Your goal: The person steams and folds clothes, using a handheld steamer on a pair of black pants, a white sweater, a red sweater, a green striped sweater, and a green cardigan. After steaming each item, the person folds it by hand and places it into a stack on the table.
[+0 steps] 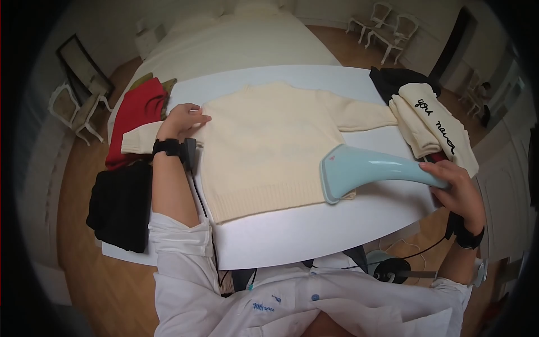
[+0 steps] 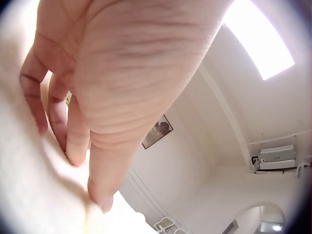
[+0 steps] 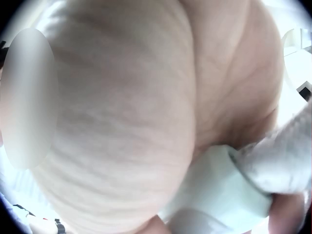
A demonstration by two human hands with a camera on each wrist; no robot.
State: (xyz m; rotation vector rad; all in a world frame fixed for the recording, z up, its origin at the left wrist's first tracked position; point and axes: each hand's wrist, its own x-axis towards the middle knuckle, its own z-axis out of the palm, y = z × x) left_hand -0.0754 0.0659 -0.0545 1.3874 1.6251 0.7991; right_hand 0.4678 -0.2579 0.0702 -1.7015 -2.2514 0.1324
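Note:
A cream knitted sweater (image 1: 269,140) lies spread on the white board, its ribbed hem toward the person. My left hand (image 1: 182,119) is at the sweater's left side, where the sleeve (image 1: 140,139) joins the body. Seen from the left wrist, the fingertips (image 2: 75,157) and the thumb rest against the pale fabric. My right hand (image 1: 460,191) grips the handle of a light blue handheld garment steamer (image 1: 365,168). The steamer's wide head overlaps the sweater's lower right side. In the right wrist view, the palm (image 3: 122,107) hides most of the handle, and a pale ribbed hose (image 3: 282,156) leaves its end.
Red folded clothing (image 1: 137,115) and a black folded garment (image 1: 120,205) lie along the left side. At the right are black clothing (image 1: 398,83) and a cream garment with black lettering (image 1: 435,115). A bed (image 1: 241,42) stands beyond the board (image 1: 269,241).

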